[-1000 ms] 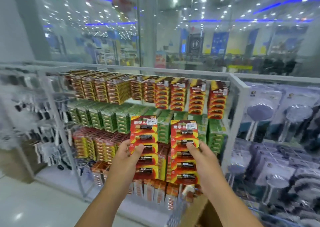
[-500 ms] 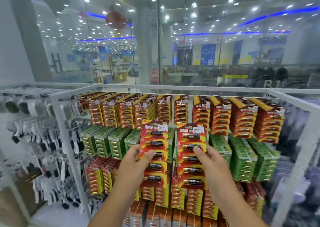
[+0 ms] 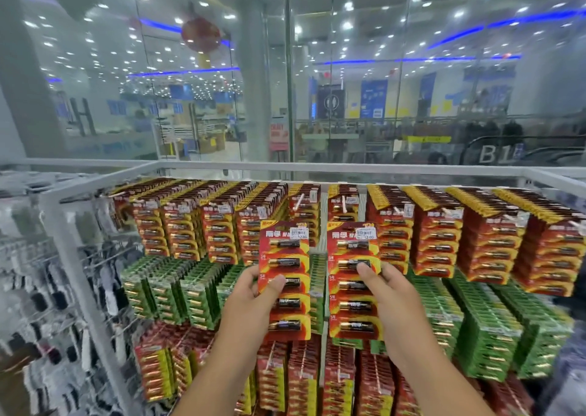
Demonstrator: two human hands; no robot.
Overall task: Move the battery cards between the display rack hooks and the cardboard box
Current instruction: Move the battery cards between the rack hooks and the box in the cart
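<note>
My left hand (image 3: 250, 301) grips a stack of red battery cards (image 3: 283, 257) by its lower left, thumb on the front. My right hand (image 3: 391, 292) holds a second stack of red battery cards (image 3: 352, 247), thumb pressed on its middle. Both stacks stand upright, side by side, just below the top row of the white display rack (image 3: 222, 167). Directly behind them two hooks (image 3: 298, 201) carry thinner stacks of red cards (image 3: 342, 200). The cardboard box is out of view.
Full hooks of red cards (image 3: 482, 235) fill the top row, green cards (image 3: 177, 289) the second, red-and-yellow cards (image 3: 304, 380) the lower rows. Another rack with dark hanging goods (image 3: 41, 304) stands at the left. A glass wall rises behind the rack.
Both hands have lifted their card stacks upward, from the green row to just under the top row of hooks. The view has tilted up and shifted, and the box edge has dropped out of sight.
</note>
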